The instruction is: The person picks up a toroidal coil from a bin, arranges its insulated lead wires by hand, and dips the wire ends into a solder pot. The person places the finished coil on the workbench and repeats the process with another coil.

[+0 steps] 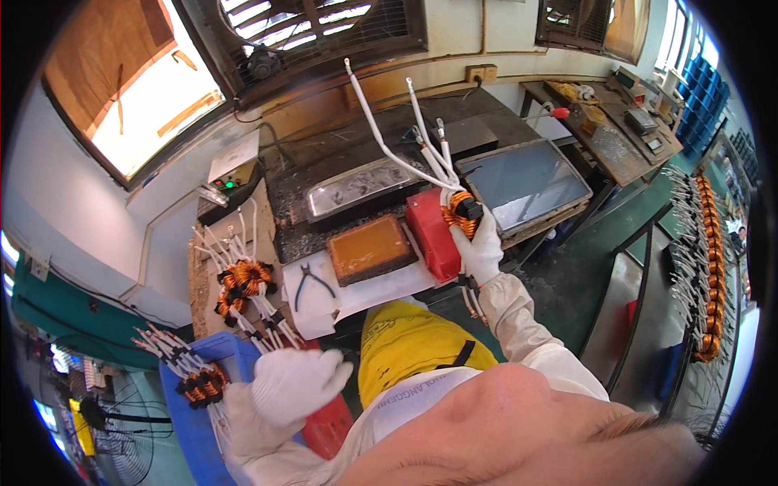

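My right hand (484, 249), in a white glove, is closed around a copper-wound coil (460, 212) with black parts. Long white-sleeved leads (381, 142) rise from the coil toward the back of the bench, and more leads hang below the hand. Beneath and beside the coil stands a red box (429, 231). Near the lower left, my gloved left hand (300, 385) holds nothing, its fingers loosely apart. It is beside a blue bin (190, 433), where another coil (203, 385) lies at the rim. Several more coils (243, 279) sit on the bench beyond that hand.
On the bench are a tray of amber material (370, 249), a long metal bath with a shiny surface (365, 188), a grey-surfaced rectangular tray (527, 185) and pliers (312, 287) on white paper. A rack of coils (709, 267) stands right; a fan (121, 429) is lower left.
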The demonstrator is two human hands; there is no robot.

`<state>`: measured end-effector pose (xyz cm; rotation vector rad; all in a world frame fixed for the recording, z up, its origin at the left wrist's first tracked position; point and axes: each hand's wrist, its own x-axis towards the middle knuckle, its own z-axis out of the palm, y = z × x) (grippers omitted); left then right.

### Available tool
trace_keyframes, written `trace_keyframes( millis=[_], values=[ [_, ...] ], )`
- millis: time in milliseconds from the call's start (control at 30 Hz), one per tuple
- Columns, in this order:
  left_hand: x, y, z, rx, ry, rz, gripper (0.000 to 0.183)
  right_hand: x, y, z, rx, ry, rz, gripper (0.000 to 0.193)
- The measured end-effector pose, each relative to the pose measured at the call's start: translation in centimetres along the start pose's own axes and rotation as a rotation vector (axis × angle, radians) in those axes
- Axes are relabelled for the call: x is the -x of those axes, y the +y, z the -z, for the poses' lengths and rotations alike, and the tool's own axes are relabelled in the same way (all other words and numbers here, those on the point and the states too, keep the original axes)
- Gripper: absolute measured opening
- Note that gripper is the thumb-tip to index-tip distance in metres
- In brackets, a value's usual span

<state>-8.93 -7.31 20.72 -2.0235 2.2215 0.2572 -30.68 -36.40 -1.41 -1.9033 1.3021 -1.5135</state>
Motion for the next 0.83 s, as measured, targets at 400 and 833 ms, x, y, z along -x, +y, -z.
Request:
trace_keyframes(
  millis=[400,833],
  values=[
    [-4.6,-3.2,-14.8,0.709,0.02,0.267,0.04,-4.0,-0.6,0.7,-0.052,-0.341,-0.164,0.086],
    [-4.0,-0.8,-19.0,0.687,0.044,0.351,0.045,-3.1,-2.0,0.4,-0.116,-0.324,-0.28,0.079]
  ],
)
